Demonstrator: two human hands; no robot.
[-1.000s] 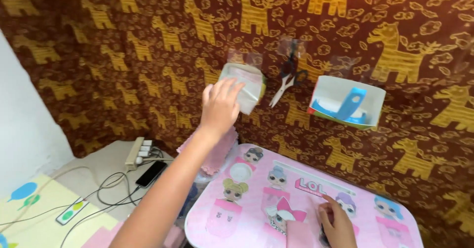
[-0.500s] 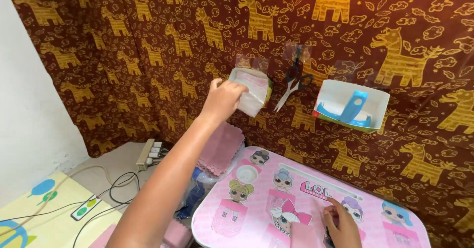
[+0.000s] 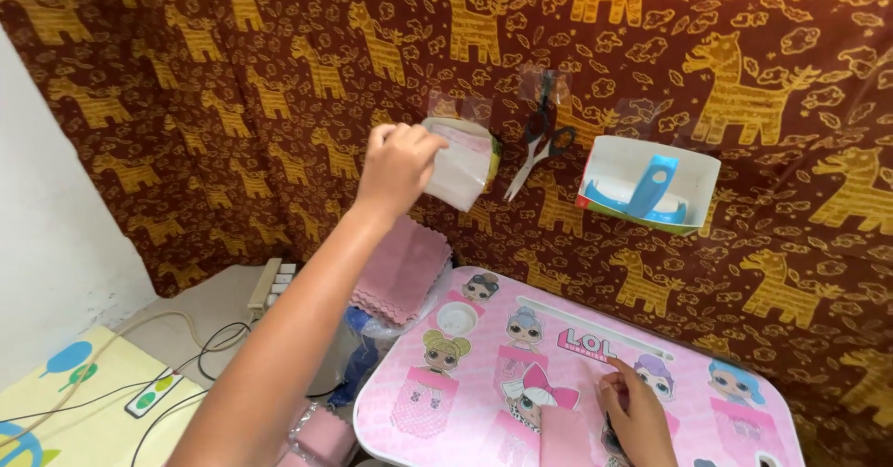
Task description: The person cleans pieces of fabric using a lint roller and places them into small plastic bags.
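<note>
the left hand (image 3: 400, 165) is reaching up at arm's length and closing its fingers around the edge of a small white packet (image 3: 458, 174), which is sitting in a holder fixed to the brown cloth (image 3: 279, 76) patterned with yellow giraffes. the packet is looking flat, pale and slightly translucent, with a pinkish tint near its top. it is probably light and soft, a thin plastic sleeve that will crumple and slip if squeezed hard, so a pinch on the near edge, where the thumb and fingers are already sitting, seems the surest hold. just beyond the hand to its right, scissors (image 3: 535, 146) are hanging point-down, and further right a white box (image 3: 693, 183) is holding a blue tool (its kind is unclear). below the hand a stack of pink cloths (image 3: 402, 270) is lying. the right hand (image 3: 637, 416) is resting low on the pink table (image 3: 484, 402), fingers curled down onto a pink cloth piece (image 3: 566, 434); whether it is gripping it, i cannot tell.
</note>
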